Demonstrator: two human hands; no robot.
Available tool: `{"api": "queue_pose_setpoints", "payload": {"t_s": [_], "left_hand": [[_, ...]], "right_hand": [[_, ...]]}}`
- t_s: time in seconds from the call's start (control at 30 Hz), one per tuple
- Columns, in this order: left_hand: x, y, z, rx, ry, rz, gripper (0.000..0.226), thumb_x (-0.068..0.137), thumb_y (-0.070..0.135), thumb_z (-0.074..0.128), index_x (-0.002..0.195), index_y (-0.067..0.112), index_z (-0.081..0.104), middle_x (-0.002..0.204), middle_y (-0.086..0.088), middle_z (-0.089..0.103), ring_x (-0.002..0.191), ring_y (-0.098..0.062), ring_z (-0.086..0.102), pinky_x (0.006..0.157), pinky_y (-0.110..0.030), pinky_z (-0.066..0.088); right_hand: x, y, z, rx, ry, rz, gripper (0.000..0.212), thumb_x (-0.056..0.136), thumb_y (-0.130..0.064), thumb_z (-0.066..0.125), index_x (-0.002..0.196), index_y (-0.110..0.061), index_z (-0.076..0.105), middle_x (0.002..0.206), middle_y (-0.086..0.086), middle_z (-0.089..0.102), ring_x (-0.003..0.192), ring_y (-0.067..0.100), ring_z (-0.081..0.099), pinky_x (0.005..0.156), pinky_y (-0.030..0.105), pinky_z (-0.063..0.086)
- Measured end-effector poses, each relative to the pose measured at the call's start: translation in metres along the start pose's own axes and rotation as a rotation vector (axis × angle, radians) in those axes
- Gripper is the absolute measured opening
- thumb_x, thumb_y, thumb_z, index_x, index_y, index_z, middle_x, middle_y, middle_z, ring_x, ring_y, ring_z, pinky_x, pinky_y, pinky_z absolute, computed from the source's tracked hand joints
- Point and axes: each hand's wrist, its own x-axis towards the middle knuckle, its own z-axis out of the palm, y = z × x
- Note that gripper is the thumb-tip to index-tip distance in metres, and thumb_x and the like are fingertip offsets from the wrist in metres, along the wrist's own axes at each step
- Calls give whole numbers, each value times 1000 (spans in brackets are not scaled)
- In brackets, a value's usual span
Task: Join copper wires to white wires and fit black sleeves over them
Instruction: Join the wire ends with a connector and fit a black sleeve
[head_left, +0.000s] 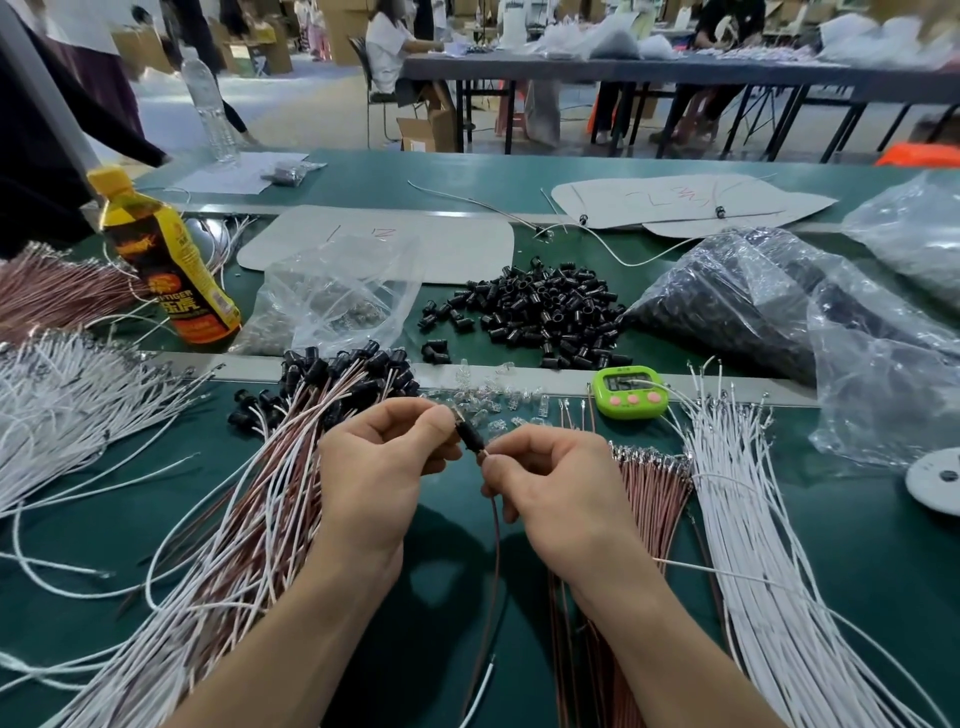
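small black plastic sleeve (470, 434) pinched in your left hand (382, 470) grip, thin copper-brown wire (496, 545) pinched in your right hand (553, 486) grip, over green bench (872, 540).

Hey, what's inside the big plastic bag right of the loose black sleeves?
The plastic bag holds a dark mass of small black pieces, probably like the black sleeves beside it. Crinkled plastic blurs them; anything deeper is covered.

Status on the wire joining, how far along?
Done: a heap of joined copper-and-white wires capped with black sleeves. In hand: left hand pinches a black plastic sleeve, right hand pinches its thin copper wire. Left: unjoined copper wire bundle, white wires, loose black sleeves.
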Motion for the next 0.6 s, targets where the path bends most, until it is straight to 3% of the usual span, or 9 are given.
{"api": "queue_pose_setpoints", "payload": {"t_s": [0.1,0.2,0.37,0.6], "left_hand": [[1,1,-1,-3,-66,-25,26,85,2,74,68,22,78,64,-6,71,60,-14,67,58,-18,53],[2,2,-1,3,-117,-43,26,85,2,74,70,23,79,67,-6,71,63,-15,66,61,-19,54],[2,3,-3,-9,-148,-35,21,80,6,77,73,25,81,68,-6,73,64,-14,67,63,-19,55],[-1,5,-3,13,-162,-30,26,78,2,80,80,27,83,72,-5,76,66,-13,68,63,-17,54]], "right_hand": [[1,0,0,18,11,12,28,88,-7,74,74,-32,78,65,-1,74,50,6,58,56,24,49],[1,0,1,59,12,3,27,90,-8,74,75,-30,79,67,-1,75,51,4,60,54,17,48],[0,0,2,80,25,-53,23,89,-20,79,89,-42,77,69,-3,76,51,2,59,56,18,48],[1,4,0,80,36,-55,18,90,-12,79,87,-30,78,67,-2,75,53,2,62,55,11,45]]}}
